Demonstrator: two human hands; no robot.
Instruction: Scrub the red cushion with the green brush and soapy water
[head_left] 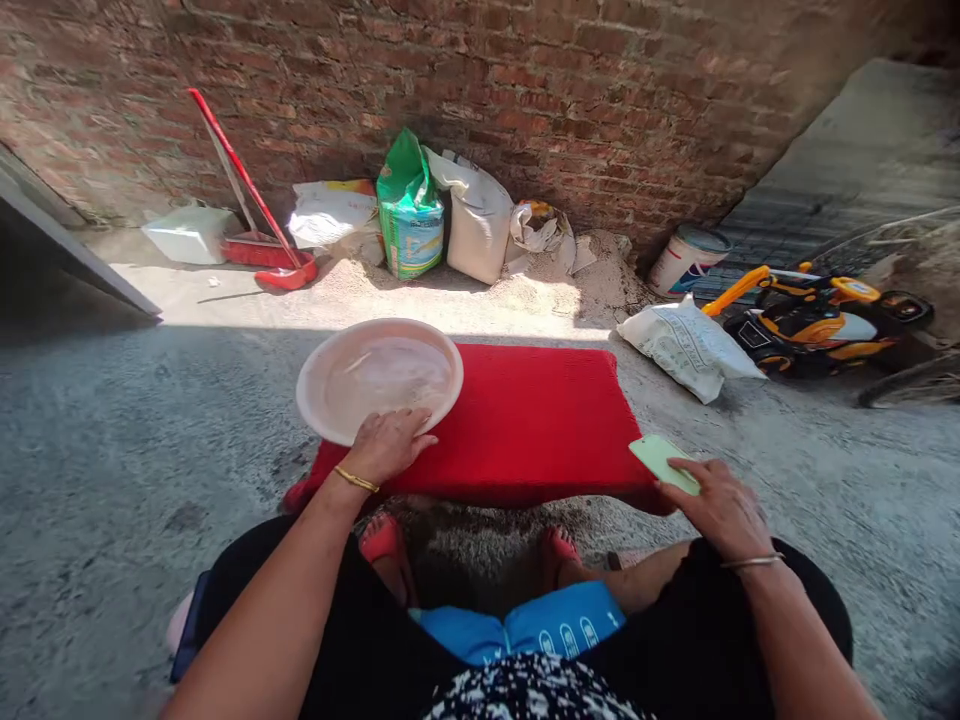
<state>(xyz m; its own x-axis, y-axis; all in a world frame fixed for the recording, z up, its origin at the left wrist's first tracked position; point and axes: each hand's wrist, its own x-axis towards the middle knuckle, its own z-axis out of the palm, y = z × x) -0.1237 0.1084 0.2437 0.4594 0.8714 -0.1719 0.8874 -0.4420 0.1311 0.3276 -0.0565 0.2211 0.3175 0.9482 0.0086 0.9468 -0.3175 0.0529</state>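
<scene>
My left hand is at the near rim of a wide, pale pink basin. Its fingers hook over the rim and the thumb stays outside. Water appears to lie in the basin, which stands on the left part of a low bench or table draped with a red cloth. At the right end of the cloth, my right hand pinches a flat pale green phone between thumb and fingers. The phone is held by its near end, close to the cloth's right edge.
Along the brick wall stand a red broom and dustpan, a white box, a green bag and a white sack. To the right are a bucket, another sack and a toy vehicle. A blue packet lies between my legs.
</scene>
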